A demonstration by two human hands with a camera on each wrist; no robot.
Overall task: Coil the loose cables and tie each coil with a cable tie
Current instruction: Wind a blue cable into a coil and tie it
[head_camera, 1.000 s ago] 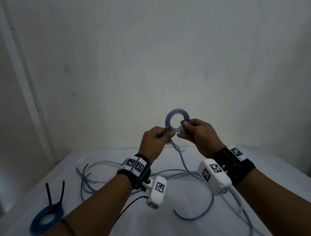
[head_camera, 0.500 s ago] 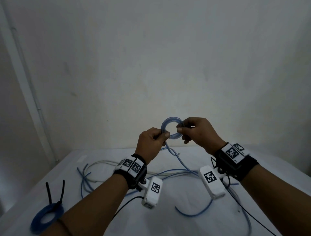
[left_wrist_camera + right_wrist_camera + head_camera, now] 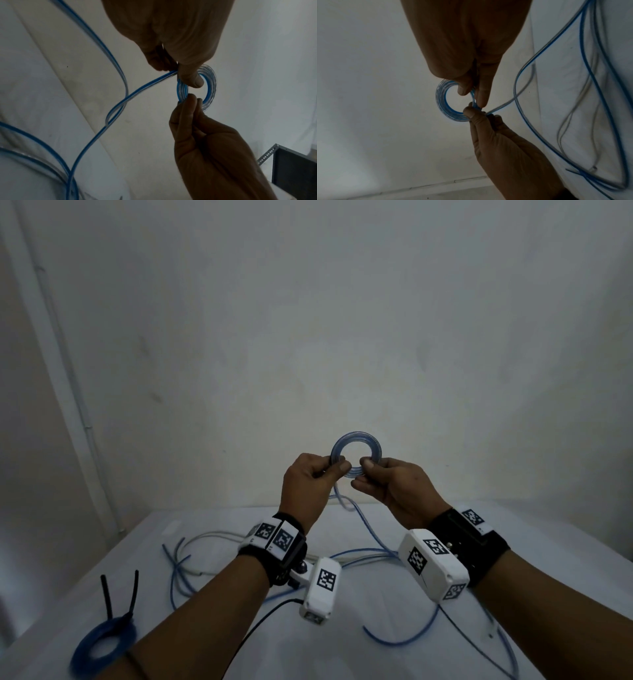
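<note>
A small flat coil of blue-and-clear cable (image 3: 356, 451) is held up in front of the wall, above the table. My left hand (image 3: 337, 469) pinches its lower left rim between thumb and fingers. My right hand (image 3: 364, 470) pinches the lower right rim. In the left wrist view the coil (image 3: 211, 86) sits between my left thumb (image 3: 193, 79) and the right fingertips (image 3: 190, 101). The right wrist view shows the coil (image 3: 441, 97) from the other side. The uncoiled tail (image 3: 373, 532) drops from my left hand to the table.
On the white table (image 3: 342, 655) lie several loose blue and pale cables (image 3: 181, 570). At the front left lies a tied blue coil (image 3: 102, 642) with a black cable tie (image 3: 120, 594) sticking up. A grey metal rack (image 3: 295, 170) stands to the right.
Both hands kept their pinch on the coil. They dipped slightly, then rose again, and the coil now faces me more squarely. The right wrist has rolled back.
</note>
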